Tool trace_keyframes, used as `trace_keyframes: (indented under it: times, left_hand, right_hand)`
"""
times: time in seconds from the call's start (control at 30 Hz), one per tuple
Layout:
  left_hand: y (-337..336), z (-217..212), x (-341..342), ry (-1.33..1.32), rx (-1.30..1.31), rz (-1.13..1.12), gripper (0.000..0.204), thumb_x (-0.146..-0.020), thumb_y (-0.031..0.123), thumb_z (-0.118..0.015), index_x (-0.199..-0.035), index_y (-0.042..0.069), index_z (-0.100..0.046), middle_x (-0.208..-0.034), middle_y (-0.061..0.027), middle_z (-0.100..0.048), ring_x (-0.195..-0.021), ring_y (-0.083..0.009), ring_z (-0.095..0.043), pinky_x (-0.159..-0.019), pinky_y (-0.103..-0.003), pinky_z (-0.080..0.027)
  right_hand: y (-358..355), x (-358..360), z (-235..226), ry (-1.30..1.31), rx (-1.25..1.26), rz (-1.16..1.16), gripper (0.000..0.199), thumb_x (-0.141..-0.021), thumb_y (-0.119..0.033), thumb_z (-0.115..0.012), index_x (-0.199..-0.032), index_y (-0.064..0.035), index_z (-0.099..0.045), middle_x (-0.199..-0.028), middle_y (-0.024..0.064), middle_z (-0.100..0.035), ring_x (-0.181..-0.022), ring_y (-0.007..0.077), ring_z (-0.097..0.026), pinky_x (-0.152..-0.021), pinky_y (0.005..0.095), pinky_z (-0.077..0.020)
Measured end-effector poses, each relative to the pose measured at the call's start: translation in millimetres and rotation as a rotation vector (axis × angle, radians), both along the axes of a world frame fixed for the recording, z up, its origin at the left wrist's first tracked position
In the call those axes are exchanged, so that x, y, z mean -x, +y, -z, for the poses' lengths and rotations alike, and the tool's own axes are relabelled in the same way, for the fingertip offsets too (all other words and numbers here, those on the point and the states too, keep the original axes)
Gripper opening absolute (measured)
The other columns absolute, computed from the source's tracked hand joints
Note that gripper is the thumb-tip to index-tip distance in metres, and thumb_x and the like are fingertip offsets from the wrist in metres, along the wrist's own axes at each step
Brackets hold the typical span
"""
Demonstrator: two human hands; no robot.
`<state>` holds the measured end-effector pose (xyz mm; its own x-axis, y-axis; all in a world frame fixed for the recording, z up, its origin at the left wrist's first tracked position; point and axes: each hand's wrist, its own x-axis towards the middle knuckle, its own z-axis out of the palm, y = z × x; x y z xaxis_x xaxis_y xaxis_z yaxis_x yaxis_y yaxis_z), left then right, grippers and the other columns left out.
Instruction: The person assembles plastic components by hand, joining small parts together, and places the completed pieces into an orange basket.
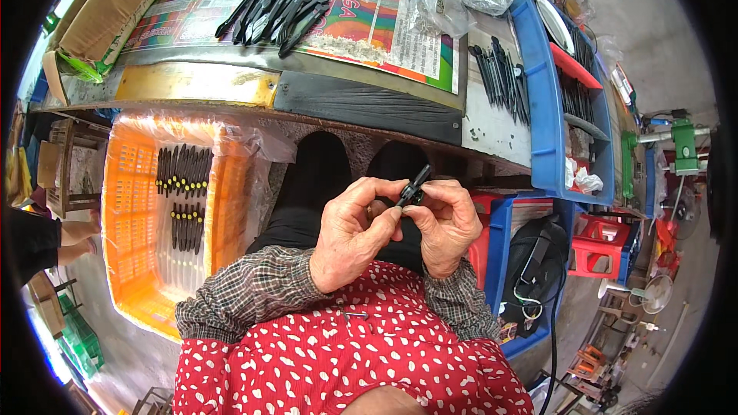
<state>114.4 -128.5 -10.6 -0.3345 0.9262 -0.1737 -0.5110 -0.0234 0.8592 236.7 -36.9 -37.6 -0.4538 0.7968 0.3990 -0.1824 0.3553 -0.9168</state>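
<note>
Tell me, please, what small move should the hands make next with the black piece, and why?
Probably press the small black part fully together: both the left hand and right hand pinch it over the lap, while finished-looking rows lie in the orange crate.

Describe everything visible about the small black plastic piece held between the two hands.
The small black plastic piece is slim and elongated, matt and dark, with a thicker lower end and a narrow tip that points up and to the right. It is tilted, held above the person's lap. The left hand pinches its lower end; the right hand grips it from the other side. Finer detail is too small to tell.
</note>
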Motion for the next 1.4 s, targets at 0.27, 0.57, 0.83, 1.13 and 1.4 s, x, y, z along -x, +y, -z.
trace_keyframes:
  times: [0.27,0.57,0.83,1.13,1.4]
  left_hand:
    - [1,8,-1,0.158,-0.076,-0.015,0.029,-0.087,-0.007,-0.054,-0.116,-0.005,-0.057,-0.104,-0.0083,-0.054,-0.072,-0.0078,-0.061,-0.060,-0.018,-0.051]
    - [-1,5,3,0.308,-0.102,0.013,0.031,-0.088,-0.009,-0.051,-0.118,-0.005,-0.055,-0.109,-0.0089,-0.051,-0.077,-0.0093,-0.059,-0.064,-0.019,-0.049]
    - [1,5,3,0.405,-0.106,-0.005,0.031,-0.087,-0.011,-0.053,-0.118,-0.005,-0.056,-0.107,-0.0087,-0.052,-0.075,-0.0088,-0.059,-0.062,-0.019,-0.048]
    - [3,9,4,0.454,-0.132,-0.075,0.032,-0.082,-0.010,-0.058,-0.113,-0.003,-0.059,-0.098,-0.0078,-0.056,-0.066,-0.0081,-0.059,-0.056,-0.019,-0.051]
    - [4,12,3,0.474,-0.137,-0.092,0.032,-0.082,-0.009,-0.059,-0.113,-0.002,-0.060,-0.099,-0.0080,-0.057,-0.066,-0.0082,-0.059,-0.056,-0.020,-0.050]
  right_hand:
    - [-1,-1,1,-0.003,0.000,0.013,0.031,-0.075,-0.001,-0.077,-0.101,0.0014,-0.060,-0.096,0.0105,-0.060,-0.081,0.0149,-0.064,-0.068,0.0244,-0.0551]
    - [-3,0,3,-0.013,-0.052,0.042,0.030,-0.076,0.000,-0.077,-0.100,0.0015,-0.060,-0.095,0.0104,-0.061,-0.081,0.0144,-0.063,-0.068,0.0248,-0.0537]
    - [-4,2,3,-0.018,-0.074,0.061,0.027,-0.077,0.000,-0.076,-0.099,0.0036,-0.061,-0.093,0.0110,-0.062,-0.080,0.0144,-0.063,-0.067,0.0248,-0.0538]
    - [-9,8,2,-0.037,-0.019,0.091,0.024,-0.080,-0.003,-0.074,-0.096,0.0052,-0.059,-0.086,0.0101,-0.062,-0.073,0.0126,-0.063,-0.062,0.0233,-0.0533]
    - [-10,10,-1,-0.174,-0.068,0.148,0.025,-0.084,-0.018,-0.072,-0.088,0.0022,-0.057,-0.076,0.0060,-0.060,-0.062,0.0105,-0.061,-0.052,0.0231,-0.0498]
